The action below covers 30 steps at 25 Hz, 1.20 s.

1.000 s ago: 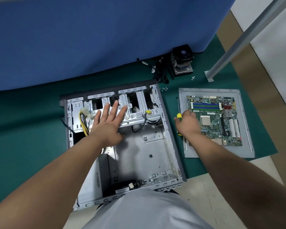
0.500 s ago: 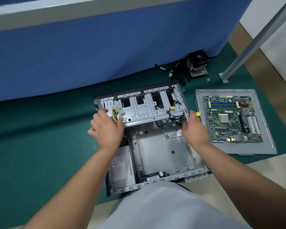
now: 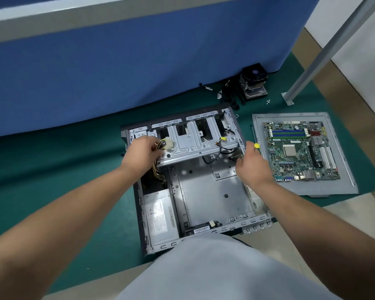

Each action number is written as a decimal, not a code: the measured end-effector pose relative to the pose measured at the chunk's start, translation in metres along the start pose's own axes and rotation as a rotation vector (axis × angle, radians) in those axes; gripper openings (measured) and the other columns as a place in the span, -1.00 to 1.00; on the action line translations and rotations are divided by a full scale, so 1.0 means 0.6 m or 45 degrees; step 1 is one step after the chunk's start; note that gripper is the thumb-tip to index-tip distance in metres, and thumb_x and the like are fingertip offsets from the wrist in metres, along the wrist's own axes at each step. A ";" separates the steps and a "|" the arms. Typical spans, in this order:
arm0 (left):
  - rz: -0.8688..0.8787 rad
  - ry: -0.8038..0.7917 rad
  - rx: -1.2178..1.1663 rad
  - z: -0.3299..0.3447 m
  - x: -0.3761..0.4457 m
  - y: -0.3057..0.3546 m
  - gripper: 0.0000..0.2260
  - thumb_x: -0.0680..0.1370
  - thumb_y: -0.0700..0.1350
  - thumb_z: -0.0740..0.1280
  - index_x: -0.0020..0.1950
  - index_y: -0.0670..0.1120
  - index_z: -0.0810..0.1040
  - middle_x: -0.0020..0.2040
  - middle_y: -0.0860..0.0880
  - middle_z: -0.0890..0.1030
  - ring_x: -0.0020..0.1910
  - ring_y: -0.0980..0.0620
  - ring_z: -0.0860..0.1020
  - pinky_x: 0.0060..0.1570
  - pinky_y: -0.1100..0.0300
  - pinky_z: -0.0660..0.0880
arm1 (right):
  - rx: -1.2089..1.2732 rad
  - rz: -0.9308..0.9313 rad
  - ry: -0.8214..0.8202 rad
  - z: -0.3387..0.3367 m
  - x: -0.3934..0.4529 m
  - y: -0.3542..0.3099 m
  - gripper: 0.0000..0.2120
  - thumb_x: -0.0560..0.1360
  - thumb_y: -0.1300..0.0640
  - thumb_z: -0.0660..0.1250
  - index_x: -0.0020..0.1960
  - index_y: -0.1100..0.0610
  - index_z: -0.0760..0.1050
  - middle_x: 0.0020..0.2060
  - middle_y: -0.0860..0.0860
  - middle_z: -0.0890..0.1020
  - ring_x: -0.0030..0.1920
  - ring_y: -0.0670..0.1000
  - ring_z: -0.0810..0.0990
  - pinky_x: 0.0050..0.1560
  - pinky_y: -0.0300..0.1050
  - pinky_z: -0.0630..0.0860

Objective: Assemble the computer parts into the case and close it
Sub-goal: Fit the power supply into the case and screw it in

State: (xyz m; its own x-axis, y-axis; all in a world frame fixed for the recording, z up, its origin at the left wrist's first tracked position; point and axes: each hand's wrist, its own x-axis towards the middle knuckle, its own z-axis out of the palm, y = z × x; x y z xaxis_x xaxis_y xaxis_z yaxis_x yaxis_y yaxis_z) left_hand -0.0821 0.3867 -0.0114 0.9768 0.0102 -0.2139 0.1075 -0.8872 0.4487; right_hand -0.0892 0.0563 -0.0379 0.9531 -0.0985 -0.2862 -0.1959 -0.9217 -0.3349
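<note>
Inside the open grey metal case [image 3: 204,191], the left hand [image 3: 142,153] is pinching the yellow wires [image 3: 158,148] aside and the right hand [image 3: 252,164], curled on something I cannot tell, is helping, so the green board [image 3: 299,150] probably needs lifting in next.

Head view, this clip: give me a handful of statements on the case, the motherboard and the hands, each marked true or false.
1. The motherboard is mounted inside the case. False: it lies on a grey panel right of the case.
2. The left hand holds cables with a white connector. True.
3. A power supply sits in the case's near left corner. True.
4. The right hand grips the screwdriver. False: the screwdriver lies on the green mat beyond it.
5. The cooler fan sits on the motherboard. False: it stands by the blue wall.
</note>
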 end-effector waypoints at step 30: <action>0.017 -0.101 0.856 0.054 -0.032 0.006 -0.30 0.56 -0.29 0.11 0.62 -0.35 -0.18 0.61 -0.34 0.10 0.63 -0.32 0.00 0.62 -0.10 0.02 | -0.030 -0.010 -0.373 -0.055 -0.066 0.054 -0.19 0.49 0.37 0.26 0.63 -0.09 0.10 -0.08 0.08 0.61 -0.17 0.11 0.59 -0.15 0.02 0.60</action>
State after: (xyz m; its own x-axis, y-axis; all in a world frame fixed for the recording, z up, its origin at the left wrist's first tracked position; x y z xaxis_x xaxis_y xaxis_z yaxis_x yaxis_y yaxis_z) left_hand -0.1067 0.3686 -0.0339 0.9579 -0.0139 -0.2868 -0.0683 -0.9812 -0.1805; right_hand -0.1257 0.0176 -0.0078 0.8467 0.0183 -0.5317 -0.1799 -0.9307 -0.3186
